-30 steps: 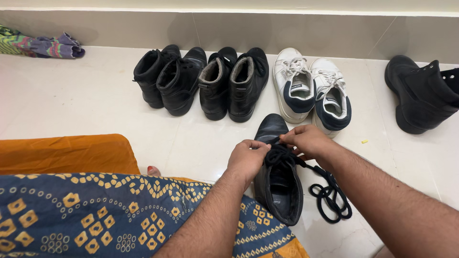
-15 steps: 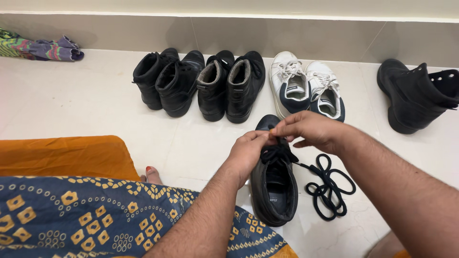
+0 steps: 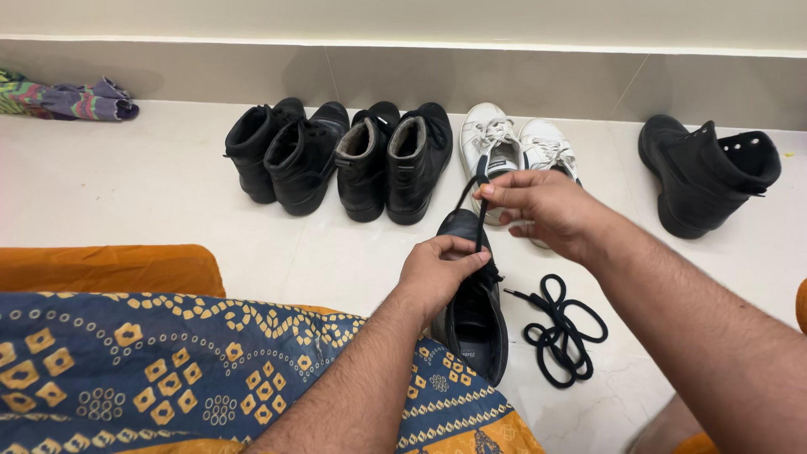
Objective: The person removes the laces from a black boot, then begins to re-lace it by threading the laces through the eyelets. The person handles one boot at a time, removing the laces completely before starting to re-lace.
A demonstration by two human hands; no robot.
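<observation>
A black ankle boot (image 3: pixel 472 313) lies on the pale floor in front of me, toe pointing away. My left hand (image 3: pixel 439 271) grips its upper edge by the eyelets. My right hand (image 3: pixel 538 206) is raised above the toe, pinching a black shoelace (image 3: pixel 476 220) and drawing it up taut from the boot. The lace's loose remainder (image 3: pixel 559 329) sits coiled on the floor to the boot's right.
Along the wall stand two pairs of black boots (image 3: pixel 286 155) (image 3: pixel 393 160), white sneakers (image 3: pixel 503 147) and a single black boot (image 3: pixel 702 172). A patterned blue and orange cloth (image 3: pixel 168 361) covers my lap. Folded fabric (image 3: pixel 63 97) lies at far left.
My right hand has lifted up and away from the boot, pulling the lace out taut. My left hand stays on the boot's opening. The view has tilted slightly.
</observation>
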